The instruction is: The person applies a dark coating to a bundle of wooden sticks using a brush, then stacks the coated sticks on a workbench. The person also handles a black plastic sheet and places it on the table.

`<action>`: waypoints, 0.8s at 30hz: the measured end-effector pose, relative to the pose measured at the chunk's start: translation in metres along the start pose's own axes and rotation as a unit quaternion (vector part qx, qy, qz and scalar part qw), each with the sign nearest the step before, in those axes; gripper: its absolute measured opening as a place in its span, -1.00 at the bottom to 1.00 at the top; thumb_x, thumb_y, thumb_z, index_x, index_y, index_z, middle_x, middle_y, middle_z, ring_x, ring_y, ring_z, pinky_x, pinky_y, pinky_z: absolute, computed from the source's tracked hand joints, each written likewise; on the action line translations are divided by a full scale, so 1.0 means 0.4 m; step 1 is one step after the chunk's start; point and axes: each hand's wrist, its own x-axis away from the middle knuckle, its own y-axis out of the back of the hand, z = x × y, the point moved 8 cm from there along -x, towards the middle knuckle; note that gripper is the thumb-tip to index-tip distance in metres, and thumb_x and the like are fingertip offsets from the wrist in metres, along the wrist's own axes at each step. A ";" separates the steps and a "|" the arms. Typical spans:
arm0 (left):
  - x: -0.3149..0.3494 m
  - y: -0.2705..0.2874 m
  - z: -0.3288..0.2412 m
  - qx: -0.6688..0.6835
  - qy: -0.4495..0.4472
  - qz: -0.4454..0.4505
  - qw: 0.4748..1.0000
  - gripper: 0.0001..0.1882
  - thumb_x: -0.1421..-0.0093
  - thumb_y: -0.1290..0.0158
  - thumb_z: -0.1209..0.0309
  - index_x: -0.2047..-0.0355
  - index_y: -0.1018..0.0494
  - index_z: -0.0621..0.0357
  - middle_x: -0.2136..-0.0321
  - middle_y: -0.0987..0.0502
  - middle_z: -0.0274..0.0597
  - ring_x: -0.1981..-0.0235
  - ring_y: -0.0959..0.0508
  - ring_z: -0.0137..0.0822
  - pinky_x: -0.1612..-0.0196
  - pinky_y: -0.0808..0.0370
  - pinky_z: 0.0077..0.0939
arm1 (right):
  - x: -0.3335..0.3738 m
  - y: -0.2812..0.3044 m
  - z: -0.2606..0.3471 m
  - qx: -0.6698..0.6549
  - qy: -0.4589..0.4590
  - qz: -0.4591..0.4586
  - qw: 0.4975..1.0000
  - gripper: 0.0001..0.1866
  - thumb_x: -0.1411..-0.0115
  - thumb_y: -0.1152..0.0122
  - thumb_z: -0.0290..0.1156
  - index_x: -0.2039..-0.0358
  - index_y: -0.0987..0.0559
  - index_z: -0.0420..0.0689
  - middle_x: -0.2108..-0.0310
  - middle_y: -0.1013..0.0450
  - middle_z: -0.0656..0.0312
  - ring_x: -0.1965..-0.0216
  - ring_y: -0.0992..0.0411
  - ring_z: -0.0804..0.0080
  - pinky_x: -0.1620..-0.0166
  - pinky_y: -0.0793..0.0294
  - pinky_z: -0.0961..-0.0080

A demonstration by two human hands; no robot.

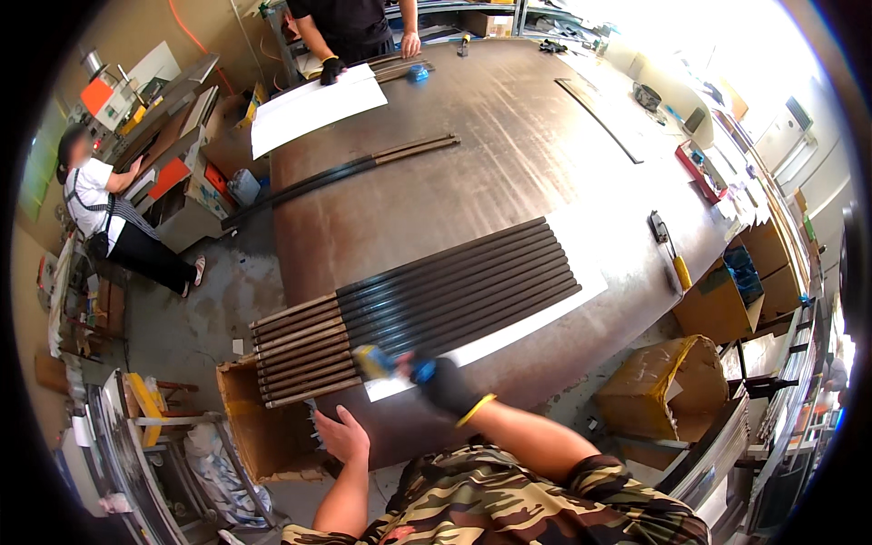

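A row of several long tubes point(454, 282) lies side by side on a white sheet point(581, 295) at the table's near edge. The tubes are dark along most of their length and brown at the left ends. My right hand point(450, 391), in a black glove with a yellow cuff, is closed on a blue and yellow object point(372, 361) smeared by motion; its kind cannot be made out. That object is over the near tubes. Bare and open, my left hand point(343, 436) is just below the tubes' left ends, with nothing in it.
Across the large brown metal table point(418, 204), a co-worker point(354, 32) stands by a white sheet point(318, 109). Long bars point(363, 168) lie between us. Cardboard boxes point(250, 418) flank me. At far left, another person point(100, 195) works at a machine.
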 end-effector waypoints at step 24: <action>-0.003 0.008 -0.038 0.025 -0.037 -0.025 0.999 -0.32 -0.35 0.05 0.15 -0.27 -0.11 0.44 -0.17 -0.30 0.34 -0.18 -0.34 0.23 -0.21 -0.32 -0.03 | -0.259 0.713 -0.183 -0.114 -0.126 -0.222 0.960 -0.75 -0.27 -0.20 -0.21 0.43 -0.57 -0.11 0.62 -0.42 0.32 0.61 -0.38 0.51 0.51 -0.40 0.51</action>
